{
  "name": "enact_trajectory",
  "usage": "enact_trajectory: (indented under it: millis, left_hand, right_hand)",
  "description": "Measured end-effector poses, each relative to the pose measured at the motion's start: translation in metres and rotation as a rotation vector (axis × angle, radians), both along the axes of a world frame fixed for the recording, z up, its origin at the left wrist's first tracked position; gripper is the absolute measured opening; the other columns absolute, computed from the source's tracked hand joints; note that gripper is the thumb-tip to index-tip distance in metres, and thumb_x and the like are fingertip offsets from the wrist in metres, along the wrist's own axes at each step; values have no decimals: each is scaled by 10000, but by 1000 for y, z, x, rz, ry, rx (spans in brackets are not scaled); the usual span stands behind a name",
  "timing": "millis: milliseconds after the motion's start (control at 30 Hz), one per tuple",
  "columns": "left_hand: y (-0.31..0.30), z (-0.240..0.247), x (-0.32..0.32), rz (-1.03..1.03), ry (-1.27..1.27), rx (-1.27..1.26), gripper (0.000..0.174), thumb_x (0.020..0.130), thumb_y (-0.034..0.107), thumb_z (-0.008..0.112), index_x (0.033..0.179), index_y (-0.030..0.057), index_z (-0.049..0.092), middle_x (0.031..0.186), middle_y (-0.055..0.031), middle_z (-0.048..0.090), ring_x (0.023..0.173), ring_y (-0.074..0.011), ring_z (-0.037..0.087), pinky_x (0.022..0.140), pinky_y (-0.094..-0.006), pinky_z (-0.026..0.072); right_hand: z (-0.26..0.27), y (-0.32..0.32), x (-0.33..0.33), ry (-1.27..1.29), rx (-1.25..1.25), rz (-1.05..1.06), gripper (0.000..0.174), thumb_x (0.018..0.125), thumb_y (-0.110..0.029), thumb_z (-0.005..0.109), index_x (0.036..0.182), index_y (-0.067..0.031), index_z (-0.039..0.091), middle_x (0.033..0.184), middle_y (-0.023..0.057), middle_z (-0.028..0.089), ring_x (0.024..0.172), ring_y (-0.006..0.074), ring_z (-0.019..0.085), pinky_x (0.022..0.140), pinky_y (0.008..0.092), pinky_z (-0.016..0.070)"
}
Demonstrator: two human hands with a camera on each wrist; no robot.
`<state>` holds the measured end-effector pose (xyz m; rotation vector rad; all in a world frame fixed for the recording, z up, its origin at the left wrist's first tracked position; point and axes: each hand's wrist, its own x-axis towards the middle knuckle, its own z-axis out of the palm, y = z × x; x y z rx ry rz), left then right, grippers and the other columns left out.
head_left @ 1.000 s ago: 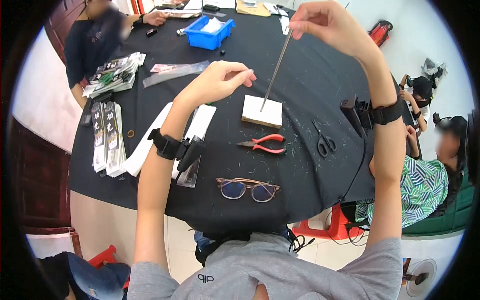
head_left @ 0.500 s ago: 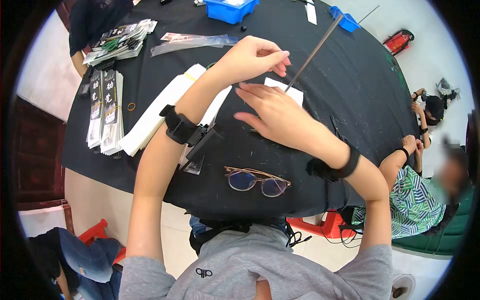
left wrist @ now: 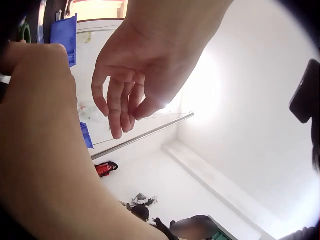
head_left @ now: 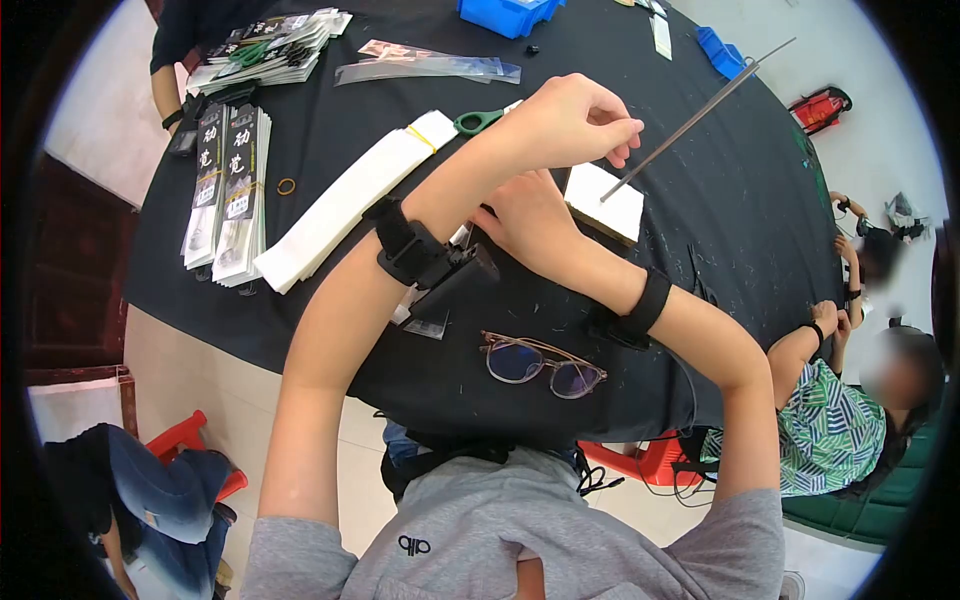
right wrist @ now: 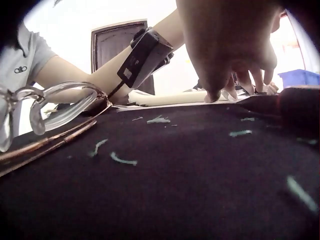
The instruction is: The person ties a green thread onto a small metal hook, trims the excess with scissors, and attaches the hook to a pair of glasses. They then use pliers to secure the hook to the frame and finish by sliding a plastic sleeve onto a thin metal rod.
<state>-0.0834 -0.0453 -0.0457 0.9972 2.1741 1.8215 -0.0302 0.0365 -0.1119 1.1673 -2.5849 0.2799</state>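
1. now, upper centre, my left hand (head_left: pixel 565 120) curls beside the metal rod (head_left: pixel 700 112); its grasp i cannot tell.
2. rod leans from the white block (head_left: pixel 620 212).
3. right hand (head_left: pixel 525 225) lies released just below.

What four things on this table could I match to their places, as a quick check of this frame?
Things:
1. metal rod
2. eyeglasses
3. green-handled scissors
4. blue bin

Places:
A. near edge of the table, close to the person
B. far side of the table, cut off by the frame's top edge
C. stuck slanting in the white block
D. at the end of the stack of white strips

Pairs: 1-C, 2-A, 3-D, 4-B
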Motion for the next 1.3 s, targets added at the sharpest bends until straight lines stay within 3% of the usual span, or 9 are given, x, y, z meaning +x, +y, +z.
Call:
enact_trajectory:
  millis: [267,533,800,867,933,1067,1133,1233,1300]
  left_hand:
    - [-2,3,3,9,24,-32,282,919,243,594,906,-24,684,808,-105,703,788,-149,682,758,-275,529]
    - [-3,4,1,-4,-2,-29,276,918,240,592,921,-20,681,811,-107,704,809,-145,676,768,-266,519]
    - [-3,7,2,0,-5,-37,281,922,237,589,922,-29,678,806,-103,701,792,-138,670,750,-265,513]
    - [-3,7,3,4,-21,-48,279,923,231,588,920,-33,676,806,-98,700,789,-136,669,745,-262,512]
    - [-2,5,2,-10,-11,5,274,930,218,579,919,-39,673,806,-94,697,792,-128,666,741,-253,510]
    - [0,6,3,-6,-22,30,272,909,186,587,912,-74,667,821,-122,701,774,-160,689,726,-264,537]
    - [1,9,4,7,-40,8,280,919,189,582,917,-79,662,831,-123,700,784,-157,688,735,-266,539]
    - [3,15,7,15,-67,-28,272,925,185,576,913,-72,666,816,-118,696,774,-151,682,733,-264,536]
    - [4,16,8,31,-81,-45,272,926,186,574,901,-68,668,786,-114,691,768,-146,679,735,-257,528]
  right_hand:
    - [21,10,9,94,-166,-47,319,826,-374,658,967,-90,689,913,130,635,958,296,579,885,434,417]
    - [37,33,16,-93,-283,-44,415,808,-372,678,1085,-65,643,662,146,632,638,326,630,598,391,494]
    - [70,66,36,-352,-145,-2,354,839,-56,543,1190,-18,581,711,184,646,661,346,636,673,437,490]
    - [62,78,33,40,-207,111,393,797,-19,571,1190,-28,590,769,160,673,687,313,651,686,407,506]
    - [84,85,48,28,-224,57,362,767,10,595,1124,-29,642,832,151,684,728,275,667,709,358,521]
    - [109,120,54,-292,-1018,-172,170,843,-95,644,981,-19,709,896,74,717,740,121,655,652,264,509]
    - [129,139,49,-610,-1211,-343,259,939,-234,595,978,9,677,676,-7,583,567,36,484,522,215,369]
    - [129,158,38,-912,-1511,-216,246,964,-232,563,881,-12,638,516,-59,350,477,49,299,485,235,239]
    - [130,167,37,-925,-1500,-226,245,963,-231,564,886,-12,640,512,-57,349,478,51,304,486,234,241]
